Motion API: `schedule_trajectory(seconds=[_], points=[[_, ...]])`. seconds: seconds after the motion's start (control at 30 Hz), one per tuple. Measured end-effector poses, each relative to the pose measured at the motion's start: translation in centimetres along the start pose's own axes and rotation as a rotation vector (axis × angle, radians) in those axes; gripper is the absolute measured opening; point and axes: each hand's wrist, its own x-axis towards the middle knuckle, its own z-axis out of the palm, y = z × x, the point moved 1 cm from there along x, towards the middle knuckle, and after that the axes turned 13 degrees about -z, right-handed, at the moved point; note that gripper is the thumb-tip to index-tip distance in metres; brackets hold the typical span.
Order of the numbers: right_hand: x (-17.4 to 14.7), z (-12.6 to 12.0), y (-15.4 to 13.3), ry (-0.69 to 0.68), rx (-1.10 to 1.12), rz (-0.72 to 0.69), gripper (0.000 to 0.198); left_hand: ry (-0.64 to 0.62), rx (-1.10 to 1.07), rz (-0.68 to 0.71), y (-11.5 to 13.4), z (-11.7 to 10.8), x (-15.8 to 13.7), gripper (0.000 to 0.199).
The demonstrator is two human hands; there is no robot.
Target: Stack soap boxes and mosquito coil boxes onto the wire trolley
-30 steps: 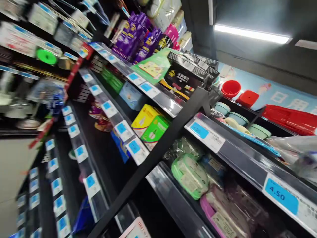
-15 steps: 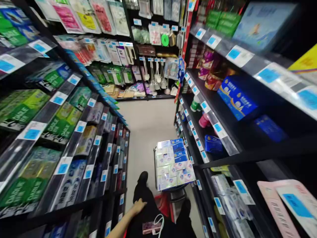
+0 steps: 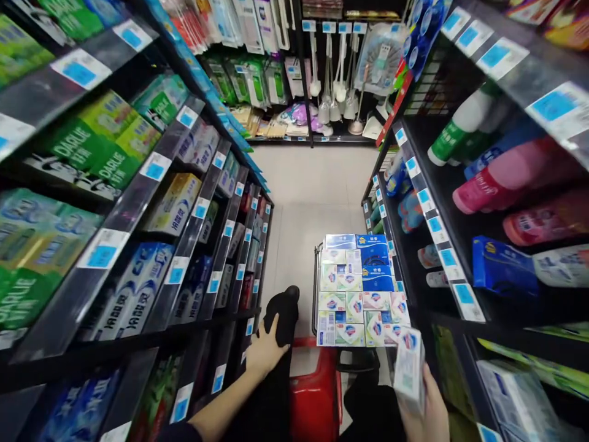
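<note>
My left hand rests on my dark-trousered left leg, its fingers spread and holding nothing. In my right hand is a small white soap box, gripped upright at the lower right by the near corner of the stack. That stack of soap boxes, white with pale green and pink prints, fills the top of a dark-framed cart. Blue tissue packs lie among them at the far right corner. The fingers behind the held box are partly hidden.
Toothpaste shelves line the left side. Shelves on the right carry pink bottles and a blue pack. A red stool stands between my legs. Ladles hang at the aisle's far end, beyond pale floor.
My right hand has come into view holding a soap box. My left hand's fingers have spread over the leg. The view has tipped down; the phone and white cable no longer show.
</note>
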Motion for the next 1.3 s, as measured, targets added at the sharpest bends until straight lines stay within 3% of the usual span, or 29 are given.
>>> schedule_trajectory(seconds=[0.13, 0.27, 0.37, 0.53, 0.63, 0.73, 0.83, 0.93, 1.0, 1.13, 1.3], points=[[1.7, 1.7, 4.2, 0.051, 0.069, 0.011, 0.061, 0.11, -0.058, 0.036, 0.5, 2.1, 2.1, 0.08], [0.9, 1.4, 6.0, 0.102, 0.156, -0.056, 0.061, 0.194, -0.084, 0.034, 0.2, 3.5, 2.5, 0.078], [-1.9, 0.6, 6.4, -0.078, 0.273, -0.061, 0.058, 0.229, -0.127, 0.05, -0.5, 3.7, 1.7, 0.078], [-8.3, 0.0, 6.2, -0.362, 0.611, -0.005, 0.076, 0.305, -0.167, 0.073, -2.6, 3.1, 0.5, 0.078], [-10.7, 0.0, 6.5, -0.409, 0.726, -0.004, 0.076, 0.358, -0.191, 0.086, -4.5, 2.9, 0.4, 0.08], [-11.4, 0.1, 6.7, -0.429, 0.785, -0.019, 0.061, 0.396, -0.223, 0.11, -5.9, 2.7, 0.8, 0.084], [-11.4, 0.4, 6.3, -0.472, 0.991, 0.043, 0.05, 0.392, -0.282, 0.112, -5.8, 2.2, 1.7, 0.082], [-11.4, 1.0, 5.3, -0.48, 1.203, 0.134, 0.055, 0.343, -0.355, 0.082, -4.4, 1.2, 2.9, 0.081], [-11.3, 1.6, 4.5, -0.398, 1.153, 0.117, 0.055, 0.308, -0.39, 0.082, -3.2, 0.3, 3.7, 0.081], [-9.9, 2.9, 3.4, -0.228, 0.726, -0.097, 0.045, 0.281, -0.437, 0.101, -1.6, -0.9, 5.2, 0.077], [-2.8, 3.4, 2.5, -0.212, 0.13, -0.357, 0.074, 0.307, -0.46, 0.11, -0.5, -1.0, 6.6, 0.072]])
